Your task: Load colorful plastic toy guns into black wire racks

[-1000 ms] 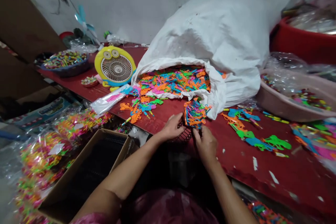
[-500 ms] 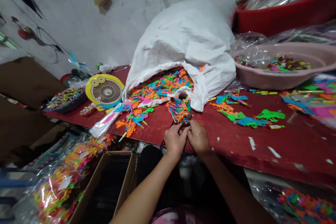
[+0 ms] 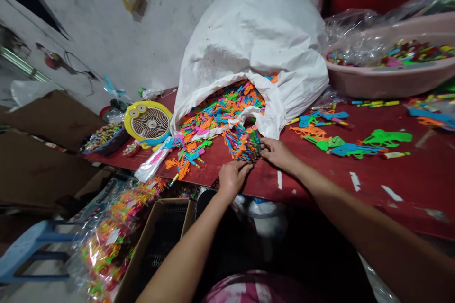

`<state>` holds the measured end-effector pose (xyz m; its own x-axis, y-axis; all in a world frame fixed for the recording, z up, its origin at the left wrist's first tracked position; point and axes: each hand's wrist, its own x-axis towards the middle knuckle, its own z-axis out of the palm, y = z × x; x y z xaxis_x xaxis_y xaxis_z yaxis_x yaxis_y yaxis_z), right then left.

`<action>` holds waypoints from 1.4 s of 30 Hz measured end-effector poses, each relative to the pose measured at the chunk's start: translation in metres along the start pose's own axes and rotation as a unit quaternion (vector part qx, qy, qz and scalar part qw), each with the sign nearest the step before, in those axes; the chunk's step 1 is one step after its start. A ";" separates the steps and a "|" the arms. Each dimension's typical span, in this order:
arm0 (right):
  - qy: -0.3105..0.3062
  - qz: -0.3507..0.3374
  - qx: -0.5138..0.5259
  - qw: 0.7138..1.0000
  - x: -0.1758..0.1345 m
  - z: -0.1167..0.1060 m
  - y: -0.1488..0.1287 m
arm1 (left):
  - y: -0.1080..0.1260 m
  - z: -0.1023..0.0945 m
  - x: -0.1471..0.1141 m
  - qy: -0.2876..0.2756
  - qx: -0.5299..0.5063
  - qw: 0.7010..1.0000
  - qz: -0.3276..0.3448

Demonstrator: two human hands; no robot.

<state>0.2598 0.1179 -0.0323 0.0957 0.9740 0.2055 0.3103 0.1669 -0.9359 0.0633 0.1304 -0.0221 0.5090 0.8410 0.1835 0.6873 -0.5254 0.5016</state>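
Observation:
A bundle of colourful plastic toy guns (image 3: 241,141), blue, orange, pink and green, rests at the table's near edge below the sack mouth. My left hand (image 3: 232,179) closes on its near end, thumb and fingers together. On the right side my right hand (image 3: 276,154) grips the bundle with bent fingers. A dark strip (image 3: 215,182) shows beside my left hand; its far part is hidden. Behind the bundle a big white sack (image 3: 241,28) lies open, with many more toy guns (image 3: 220,111) inside. Several loose pieces (image 3: 186,158) are spilled to the left.
Loose toy guns (image 3: 330,144) lie on the red table (image 3: 313,184) at right, near a pink basin (image 3: 377,80). A yellow fan (image 3: 151,124) and a filled bowl (image 3: 106,144) stand left. Below are a cardboard box (image 3: 190,215), bagged toys (image 3: 106,241) and a blue stool (image 3: 31,246).
My right hand has moved from beside the left hand up to the bundle's right side. The bundle has shifted slightly and spread out. The camera view has tilted.

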 end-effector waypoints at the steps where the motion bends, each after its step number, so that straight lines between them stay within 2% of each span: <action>1: -0.010 0.001 0.036 0.999 -0.001 0.002 0.000 | -0.006 -0.004 0.000 -0.015 -0.019 1.000 0.010; 4: 0.011 0.002 0.042 0.999 -0.006 0.010 0.001 | -0.019 -0.012 -0.003 -0.024 -0.097 0.995 0.024; 7: 0.038 0.003 -0.007 0.999 -0.010 0.014 0.003 | -0.019 -0.009 -0.009 0.035 -0.162 0.986 -0.007; 11: 0.045 -0.006 -0.044 0.998 -0.012 0.013 0.001 | -0.009 0.002 -0.016 0.099 -0.202 0.974 -0.038; 26: 0.031 -0.035 -0.057 0.997 -0.015 0.014 0.006 | 0.001 0.007 -0.020 0.104 0.001 0.995 0.007; 30: 0.031 -0.034 -0.070 0.996 -0.016 0.012 0.003 | 0.001 0.008 -0.021 0.102 -0.010 0.995 0.009; 37: 0.025 -0.035 -0.085 0.995 -0.017 0.010 0.000 | 0.012 0.020 -0.019 0.179 -0.036 0.982 -0.053; 42: 0.017 -0.042 -0.076 0.996 -0.017 0.010 0.003 | 0.015 0.020 -0.018 0.179 0.029 0.983 -0.004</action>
<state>0.2493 0.1033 -0.0412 0.0954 0.9511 0.2937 0.4576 0.2201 -0.8615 0.0753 0.1050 -0.0346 0.2953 0.8319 0.4699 0.7244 -0.5157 0.4576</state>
